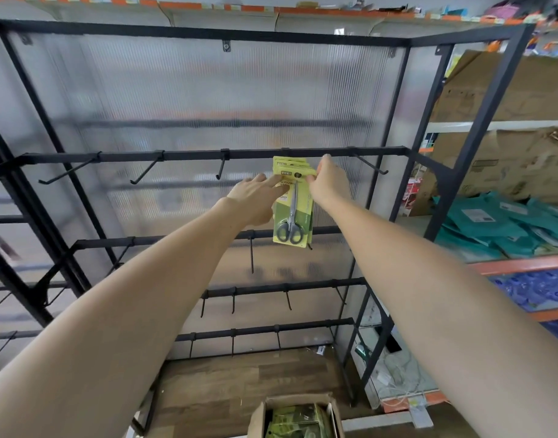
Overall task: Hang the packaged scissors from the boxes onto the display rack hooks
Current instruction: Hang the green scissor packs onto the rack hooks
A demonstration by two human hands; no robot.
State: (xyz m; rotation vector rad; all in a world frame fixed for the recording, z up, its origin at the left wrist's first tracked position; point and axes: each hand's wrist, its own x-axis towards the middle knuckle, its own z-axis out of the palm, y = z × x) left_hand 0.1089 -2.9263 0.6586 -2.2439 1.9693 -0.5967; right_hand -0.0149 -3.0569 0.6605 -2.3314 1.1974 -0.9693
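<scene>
A small stack of yellow-green scissors packs (pixel 293 213) hangs on a hook (pixel 298 175) of the black display rack (pixel 189 155), under its upper crossbar. The hook's tip pokes through the front pack's hole. My left hand (pixel 255 197) lies against the packs' left side, its fingers stretched over the front card. At the packs' top right corner, my right hand (pixel 328 181) pinches the card edge. An open cardboard box (pixel 298 417) with more green packs stands on the floor at the bottom centre.
Several bare hooks stick out along the upper bar (pixel 222 167) and the lower bars (pixel 251 257). To the right, a shelf unit carries cardboard boxes (pixel 505 90) and teal packets (pixel 499 229). A ribbed translucent panel (pixel 208 96) backs the rack. Wood floor lies below.
</scene>
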